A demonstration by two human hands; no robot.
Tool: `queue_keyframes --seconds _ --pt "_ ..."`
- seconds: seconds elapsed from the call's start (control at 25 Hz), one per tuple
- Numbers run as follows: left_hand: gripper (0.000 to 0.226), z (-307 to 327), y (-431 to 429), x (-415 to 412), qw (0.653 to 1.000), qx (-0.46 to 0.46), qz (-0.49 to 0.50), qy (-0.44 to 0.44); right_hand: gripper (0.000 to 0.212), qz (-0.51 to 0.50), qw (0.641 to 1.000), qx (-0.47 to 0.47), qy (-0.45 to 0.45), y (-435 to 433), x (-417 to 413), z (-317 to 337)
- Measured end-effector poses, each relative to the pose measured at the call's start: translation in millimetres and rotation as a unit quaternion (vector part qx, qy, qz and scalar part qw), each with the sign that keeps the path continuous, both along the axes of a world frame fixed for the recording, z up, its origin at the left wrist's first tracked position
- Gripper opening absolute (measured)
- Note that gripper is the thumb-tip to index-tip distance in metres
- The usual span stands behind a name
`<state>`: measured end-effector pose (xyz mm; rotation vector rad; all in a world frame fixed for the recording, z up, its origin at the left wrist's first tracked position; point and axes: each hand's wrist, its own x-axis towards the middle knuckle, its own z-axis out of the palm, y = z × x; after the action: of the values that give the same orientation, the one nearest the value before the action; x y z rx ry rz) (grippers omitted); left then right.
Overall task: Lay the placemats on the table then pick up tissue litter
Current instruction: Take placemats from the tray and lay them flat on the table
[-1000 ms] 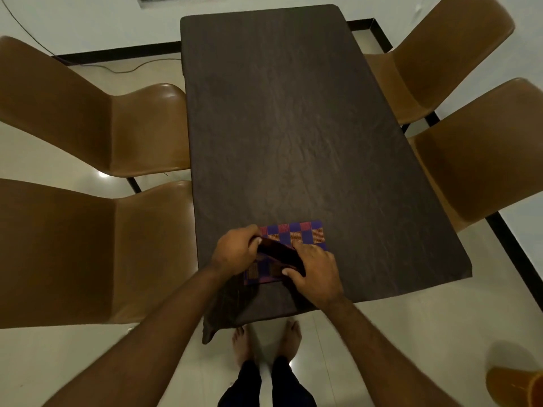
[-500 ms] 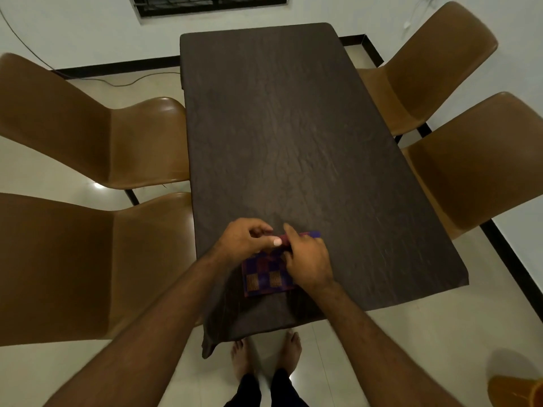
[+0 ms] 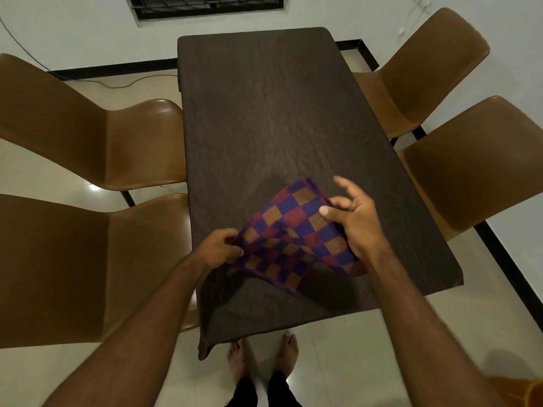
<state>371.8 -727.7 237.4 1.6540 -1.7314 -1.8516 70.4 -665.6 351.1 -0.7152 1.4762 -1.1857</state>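
Note:
A checkered placemat [image 3: 293, 233] in purple, red and orange hangs partly unfolded just above the near end of the dark table [image 3: 264, 113]. My left hand [image 3: 219, 251] pinches its left corner with curled fingers. My right hand [image 3: 352, 218] holds its right side, thumb on top and the other fingers spread behind the cloth. A lower fold of the placemat droops toward the table's near edge. No tissue litter shows in this view.
Two brown chairs stand at the table's left [image 3: 88, 136] and two at its right [image 3: 476, 160]. A cable [image 3: 117, 83] runs along the floor by the far wall. My bare feet [image 3: 261, 356] are on the tiled floor. An orange object [image 3: 523, 392] sits bottom right.
The folded placemat lay on the table under both hands; now it is lifted and opened out wide, the right hand having moved right and away.

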Motion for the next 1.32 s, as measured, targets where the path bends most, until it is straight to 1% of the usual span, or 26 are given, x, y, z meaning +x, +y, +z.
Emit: queue_keyframes --seconds 0.12,0.2,0.28,0.32,0.36,0.44,0.48,0.52,0.56,0.6,0.68,0.72,0.8,0.88,0.92,0.96,1.0,1.08,1.12,1.2,1.28,1.32 --pt "0.015 10 -12 15 0.998 0.017 0.042 0.044 0.078 -0.079 0.995 0.051 -0.045 4 -22 -12" --pt "0.014 19 -16 20 0.993 0.032 0.081 0.08 0.078 -0.116 0.988 0.099 -0.04 10 -30 -28" --pt "0.016 19 -20 20 0.988 0.023 0.128 0.086 0.076 -0.135 0.98 0.143 -0.025 15 -34 -54" --pt "0.016 14 -21 18 0.987 0.014 0.144 0.069 0.074 -0.139 0.977 0.163 -0.005 17 -35 -68" --pt "0.017 8 -22 15 0.987 0.004 0.154 0.04 0.072 -0.135 0.974 0.18 0.038 19 -36 -83" --pt "0.021 -7 -18 8 0.986 -0.021 0.156 -0.051 0.069 -0.08 0.956 0.203 0.197 24 -37 -106" --pt "0.027 -14 -13 6 0.982 -0.057 0.141 -0.108 0.065 -0.035 0.935 0.202 0.29 29 -34 -112" --pt "0.031 -17 -6 2 0.974 -0.11 0.115 -0.158 0.059 0.012 0.909 0.18 0.375 36 -31 -116" --pt "0.031 -19 4 -2 0.964 -0.166 0.08 -0.193 0.051 0.066 0.886 0.141 0.437 44 -28 -119" --pt "0.027 -18 16 -7 0.958 -0.204 0.045 -0.198 0.045 0.126 0.867 0.098 0.472 52 -23 -123" --pt "0.023 -18 43 -18 0.957 -0.219 -0.055 -0.181 0.042 0.264 0.838 0.049 0.475 68 -9 -126" --pt "0.022 -19 57 -24 0.95 -0.22 -0.131 -0.177 0.045 0.325 0.82 0.04 0.471 74 -2 -127" --pt "0.031 -23 82 -33 0.915 -0.233 -0.28 -0.176 0.053 0.41 0.782 0.036 0.468 81 11 -132" --pt "0.049 -31 100 -35 0.874 -0.27 -0.36 -0.184 0.063 0.459 0.746 0.03 0.481 87 18 -139" --pt "0.054 -33 107 -34 0.859 -0.291 -0.376 -0.187 0.066 0.47 0.734 0.019 0.49 89 19 -143" --pt "0.053 -36 112 -33 0.852 -0.31 -0.379 -0.187 0.066 0.474 0.727 0.013 0.496 91 20 -144" --pt "0.047 -37 115 -33 0.851 -0.325 -0.371 -0.181 0.061 0.471 0.727 0.006 0.499 93 19 -147" --pt "0.035 -38 116 -32 0.863 -0.327 -0.343 -0.177 0.049 0.457 0.738 -0.006 0.497 92 18 -147" --pt "0.033 -39 114 -32 0.869 -0.321 -0.331 -0.178 0.046 0.453 0.74 -0.008 0.497 91 17 -146" --pt "0.036 -41 110 -34 0.875 -0.306 -0.326 -0.185 0.05 0.455 0.733 -0.012 0.506 88 17 -146" --pt "0.042 -45 109 -37 0.865 -0.305 -0.343 -0.204 0.057 0.465 0.712 -0.014 0.526 88 19 -148" --pt "0.044 -45 109 -38 0.86 -0.308 -0.346 -0.213 0.056 0.468 0.704 -0.013 0.534 88 20 -149"
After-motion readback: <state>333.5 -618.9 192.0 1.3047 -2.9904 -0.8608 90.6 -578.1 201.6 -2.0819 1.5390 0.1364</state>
